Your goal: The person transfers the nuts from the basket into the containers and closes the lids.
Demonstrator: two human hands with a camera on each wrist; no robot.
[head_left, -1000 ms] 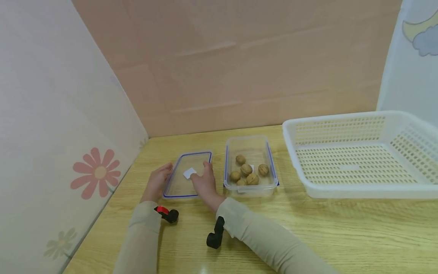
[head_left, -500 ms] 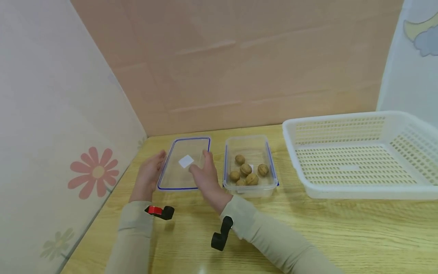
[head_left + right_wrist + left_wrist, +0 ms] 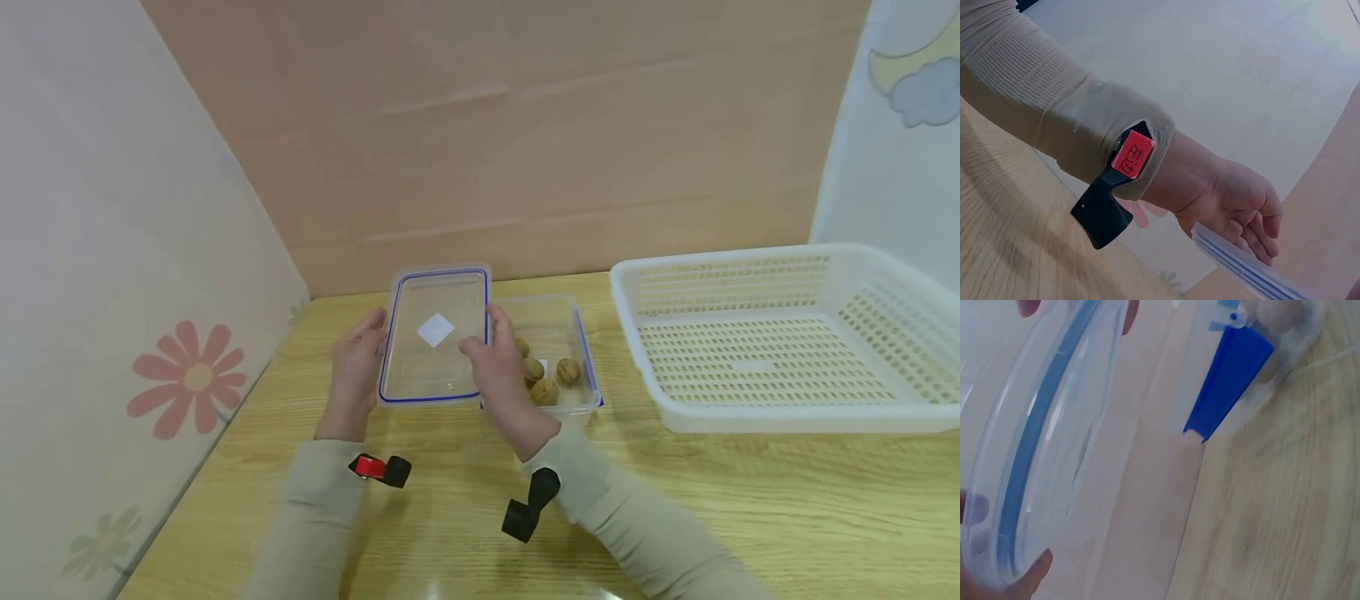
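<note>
The fingers of the left hand point(image 3: 358, 363) curl around the left long edge of a clear, blue-rimmed plastic lid point(image 3: 435, 337), while the fingers and thumb of the right hand point(image 3: 497, 373) grip its right long edge. Between them the lid is held off the table, tilted with its far end raised, a small white sticker point(image 3: 436, 330) at its middle. In the left wrist view the lid point(image 3: 1035, 450) shows edge-on with its blue seal, fingertips point(image 3: 1029, 575) against its rim. The right wrist view shows the left hand point(image 3: 1235, 206) curled on the lid's edge point(image 3: 1241, 265).

Just right of the lid, partly behind the right hand, a clear container point(image 3: 558, 333) with blue clasps sits on the wooden table point(image 3: 750, 500), holding walnuts point(image 3: 567, 371). Further right stands a white perforated basket point(image 3: 787, 342). Both wrists wear black camera mounts beyond beige sleeves point(image 3: 637, 533).
</note>
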